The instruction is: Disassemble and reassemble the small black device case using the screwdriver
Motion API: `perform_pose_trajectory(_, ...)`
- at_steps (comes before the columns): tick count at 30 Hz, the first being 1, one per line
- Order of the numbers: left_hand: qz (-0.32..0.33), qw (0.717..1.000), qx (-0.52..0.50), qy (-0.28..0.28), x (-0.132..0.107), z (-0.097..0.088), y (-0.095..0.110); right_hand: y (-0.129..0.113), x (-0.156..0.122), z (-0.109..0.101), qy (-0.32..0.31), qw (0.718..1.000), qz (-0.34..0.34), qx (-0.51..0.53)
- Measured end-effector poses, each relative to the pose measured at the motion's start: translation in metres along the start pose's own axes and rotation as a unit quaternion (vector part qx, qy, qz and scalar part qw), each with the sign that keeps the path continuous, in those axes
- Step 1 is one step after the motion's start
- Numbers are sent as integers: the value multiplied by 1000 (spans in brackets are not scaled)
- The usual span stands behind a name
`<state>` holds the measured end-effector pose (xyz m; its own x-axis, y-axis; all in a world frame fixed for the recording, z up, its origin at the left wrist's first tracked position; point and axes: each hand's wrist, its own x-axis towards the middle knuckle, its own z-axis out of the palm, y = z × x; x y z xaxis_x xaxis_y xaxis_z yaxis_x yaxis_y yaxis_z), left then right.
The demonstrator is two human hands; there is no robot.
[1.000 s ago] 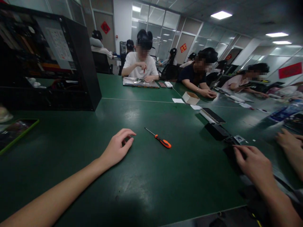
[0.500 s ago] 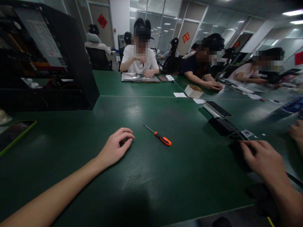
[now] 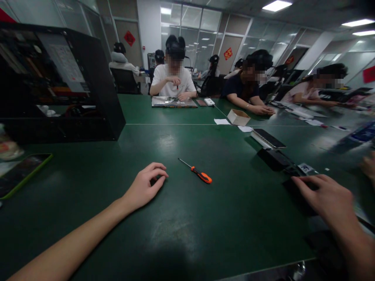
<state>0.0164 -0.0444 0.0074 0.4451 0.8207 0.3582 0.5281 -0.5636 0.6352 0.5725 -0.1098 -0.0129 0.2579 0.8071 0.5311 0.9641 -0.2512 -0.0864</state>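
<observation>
Dim; ceiling panels [image 3: 277, 5] lit; glare on tabletop [image 3: 234, 218]; edges blurry.

Looks like open-plan office doubling as electronics workshop. Enclosed by glass partitions [image 3: 191, 17], lit by ceiling panels [image 3: 277, 5], hung with red paper diamonds [image 3: 129, 38]. Furnished with large green table [image 3: 234, 218] and black office chairs [image 3: 124, 80]. Shared by several seated people [image 3: 187, 78]. Stocked with electronics and tools: open computer case [image 3: 105, 86] at left, screwdriver [image 3: 202, 175] on tabletop, thin flat panel [image 3: 158, 103] before person in white.
</observation>
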Motion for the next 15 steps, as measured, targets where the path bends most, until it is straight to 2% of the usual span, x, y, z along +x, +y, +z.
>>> perform_pose_trajectory(4,7,1000,-4,-1,0,-1,0,3,5,3,-43,998,29,45)
perform_pose_trajectory(7,14,1000,-3,-6,1,-1,1,4,8,3,-72,995,20,62)
perform_pose_trajectory(15,37,999,-1,7,2,0,-1,-8,-2,-1,-71,997,3,12)
